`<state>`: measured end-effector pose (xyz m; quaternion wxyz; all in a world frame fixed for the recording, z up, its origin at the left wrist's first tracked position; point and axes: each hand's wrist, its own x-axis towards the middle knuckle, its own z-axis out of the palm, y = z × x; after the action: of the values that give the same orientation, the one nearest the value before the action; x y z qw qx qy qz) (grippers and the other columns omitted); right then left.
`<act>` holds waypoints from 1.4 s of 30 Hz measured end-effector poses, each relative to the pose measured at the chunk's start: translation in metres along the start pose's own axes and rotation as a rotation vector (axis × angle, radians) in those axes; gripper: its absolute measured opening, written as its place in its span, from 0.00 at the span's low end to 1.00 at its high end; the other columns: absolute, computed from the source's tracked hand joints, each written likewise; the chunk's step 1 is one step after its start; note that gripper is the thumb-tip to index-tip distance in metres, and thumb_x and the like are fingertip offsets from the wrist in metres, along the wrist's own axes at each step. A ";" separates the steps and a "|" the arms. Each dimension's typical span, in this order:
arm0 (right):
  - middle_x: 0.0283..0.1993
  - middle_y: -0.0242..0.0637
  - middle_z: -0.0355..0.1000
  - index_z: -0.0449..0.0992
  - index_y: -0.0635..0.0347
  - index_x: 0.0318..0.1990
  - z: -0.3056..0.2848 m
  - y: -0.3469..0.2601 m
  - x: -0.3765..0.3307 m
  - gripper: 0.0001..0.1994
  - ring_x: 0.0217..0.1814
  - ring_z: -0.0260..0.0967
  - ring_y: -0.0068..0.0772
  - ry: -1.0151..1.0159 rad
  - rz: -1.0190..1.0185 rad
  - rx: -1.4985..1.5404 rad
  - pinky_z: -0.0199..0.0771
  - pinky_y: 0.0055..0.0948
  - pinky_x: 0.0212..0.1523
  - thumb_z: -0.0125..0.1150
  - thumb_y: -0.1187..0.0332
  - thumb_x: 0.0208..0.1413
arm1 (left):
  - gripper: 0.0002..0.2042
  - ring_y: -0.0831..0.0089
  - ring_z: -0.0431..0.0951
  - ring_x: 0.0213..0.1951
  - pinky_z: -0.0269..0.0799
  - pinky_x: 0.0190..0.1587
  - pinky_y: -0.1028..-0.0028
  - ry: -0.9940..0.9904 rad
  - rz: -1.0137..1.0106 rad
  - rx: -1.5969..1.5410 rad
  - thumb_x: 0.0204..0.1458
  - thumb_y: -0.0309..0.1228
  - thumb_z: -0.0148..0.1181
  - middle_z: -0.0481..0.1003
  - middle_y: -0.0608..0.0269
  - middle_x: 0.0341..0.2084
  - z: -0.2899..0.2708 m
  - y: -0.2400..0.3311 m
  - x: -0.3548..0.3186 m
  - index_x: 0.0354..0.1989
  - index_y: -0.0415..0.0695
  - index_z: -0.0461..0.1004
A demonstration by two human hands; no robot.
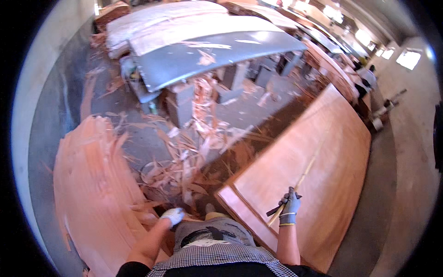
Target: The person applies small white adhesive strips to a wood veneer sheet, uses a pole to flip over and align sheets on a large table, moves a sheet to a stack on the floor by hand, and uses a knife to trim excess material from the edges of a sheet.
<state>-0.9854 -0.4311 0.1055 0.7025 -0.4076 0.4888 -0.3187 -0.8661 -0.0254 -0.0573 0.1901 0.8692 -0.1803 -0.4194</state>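
Note:
My right hand (290, 207), in a grey glove with a yellow-edged cuff, is closed around a long thin pale stick (305, 173). A short dark bar-like tool (273, 211) is in the same grip; its kind is unclear. Both are above a big stack of flat wood sheets (337, 152) on my right. In a white striped glove, my left hand (173, 216) hangs near my waist beside a pile of thin wood veneer sheets (94, 184). Its fingers are too blurred to read, and I see nothing held in it.
Torn veneer scraps (184, 171) litter the floor ahead. Beyond them, a dark panel (217, 53) rests on grey blocks (180, 104), with pale stacked sheets (161, 23) behind it. Another person (366, 78) is at the far right near more stacks.

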 end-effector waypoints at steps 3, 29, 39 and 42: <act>0.12 0.26 0.56 0.61 0.52 0.26 0.103 0.029 -0.014 0.07 0.08 0.52 0.18 -0.055 -0.098 -0.012 0.56 0.21 0.07 0.52 0.66 0.53 | 0.23 0.54 0.67 0.48 0.61 0.50 0.66 0.155 0.344 -0.080 0.51 0.45 0.40 0.67 0.47 0.46 -0.015 -0.020 0.040 0.49 0.43 0.64; 0.22 0.35 0.69 0.68 0.62 0.42 0.785 0.243 -0.036 0.10 0.17 0.66 0.22 -1.099 -0.025 -0.671 0.66 0.19 0.14 0.47 0.70 0.55 | 0.15 0.56 0.74 0.31 0.69 0.34 0.65 0.782 0.050 -0.213 0.50 0.39 0.47 0.73 0.48 0.28 -0.600 -0.238 0.108 0.41 0.46 0.72; 0.25 0.40 0.71 0.69 0.65 0.41 0.981 0.310 -0.016 0.10 0.20 0.69 0.29 -0.878 0.078 -0.418 0.69 0.23 0.17 0.49 0.70 0.54 | 0.17 0.81 0.66 0.16 0.62 0.18 0.80 0.384 -0.103 -0.660 0.51 0.39 0.50 0.70 0.66 0.18 -0.860 -0.336 0.230 0.44 0.40 0.69; 0.27 0.41 0.72 0.68 0.65 0.41 1.041 0.318 -0.010 0.10 0.18 0.68 0.30 -0.718 0.187 -0.331 0.68 0.25 0.16 0.48 0.72 0.52 | 0.17 0.83 0.65 0.16 0.62 0.17 0.82 0.345 -0.078 -0.672 0.51 0.38 0.50 0.70 0.68 0.18 -0.910 -0.348 0.276 0.45 0.41 0.68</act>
<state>0.0123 -0.0032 0.0260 0.7793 -0.5543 0.2921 -0.0077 0.0746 0.3075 0.1164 0.4761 0.8224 0.0352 -0.3095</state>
